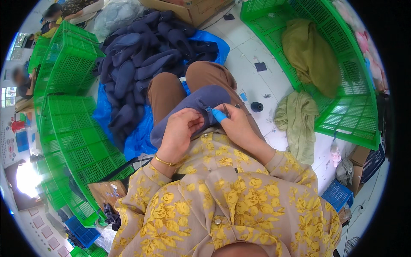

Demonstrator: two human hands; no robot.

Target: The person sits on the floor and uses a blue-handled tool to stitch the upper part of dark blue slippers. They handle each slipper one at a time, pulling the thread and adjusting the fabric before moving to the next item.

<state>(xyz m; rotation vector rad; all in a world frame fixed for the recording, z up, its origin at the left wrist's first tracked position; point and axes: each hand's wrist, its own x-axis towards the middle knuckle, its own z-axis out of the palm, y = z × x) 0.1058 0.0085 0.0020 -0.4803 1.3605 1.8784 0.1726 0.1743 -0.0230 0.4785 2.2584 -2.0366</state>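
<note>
Across my lap lies a navy padded fabric piece [184, 107], long and rounded, with a small patterned light-blue patch [209, 109] near its edge. My left hand [183, 126] has its fingers curled and pinching the near edge of this piece. On the other side, my right hand [237, 126] is closed by the patch, with a blue cover [219, 115] on one finger. A slim dark tool [225, 110], perhaps thread snips, shows among the right fingers. Its tip and any thread are too small to make out.
Several similar navy pieces [124, 77] are heaped on blue plastic sheeting [100, 113] ahead left. Green crates [72, 128] line the left; another [349, 115] at right holds olive cloth [306, 53]. Light-green cloth [297, 124] and a dark thread spool [257, 106] are on the floor.
</note>
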